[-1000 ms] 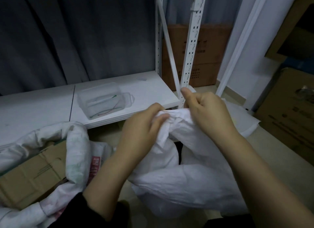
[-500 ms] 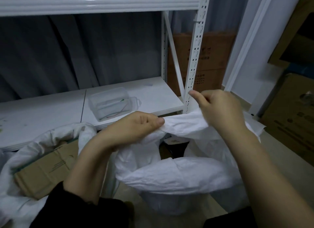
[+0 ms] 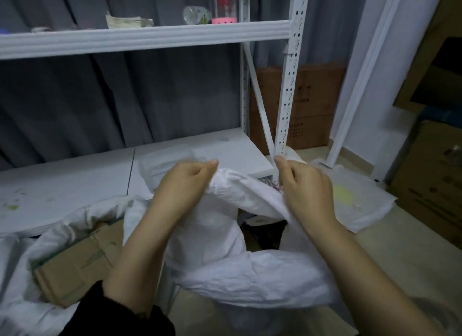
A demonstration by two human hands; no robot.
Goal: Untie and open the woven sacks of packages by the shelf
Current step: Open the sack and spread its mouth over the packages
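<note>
1. Head view, the only one, looking down past both forearms — the person stands in front of a white metal shelf (image 3: pixel 140 36) with a grey curtain behind it.

2. A white woven sack (image 3: pixel 240 273) stands on the floor directly below the hands, touching a second sack (image 3: pixel 62 225) on its left, which is already open and shows a brown cardboard box (image 3: pixel 75 260) inside.

3. The left hand (image 3: pixel 182 185) is curled tight on the far rim of the sack's mouth, thumb on top, bunching the fabric.

4. The right hand (image 3: pixel 307 193) is likewise clamped on the same rim, further right, close to the shelf's perforated upright (image 3: pixel 287 85).

5. The stretch of rim between the two fists runs left to right across the view — that is the axis the next move seems to turn on. The hands sit near each other at roughly the same height, with the sack's body hanging below and toward the person.

6. A dark gap (image 3: pixel 262 228) shows under the lifted rim, so the mouth appears untied and partly open. What lies inside is too dark to name.

7. Judgement: widening the mouth calls for drawing the fists apart along that left-right line, or folding the rim outward and down.

8. On the floor to the right lies a flat white bag (image 3: pixel 350 203), with cardboard cartons (image 3: pixel 430 185) beyond it.
</note>
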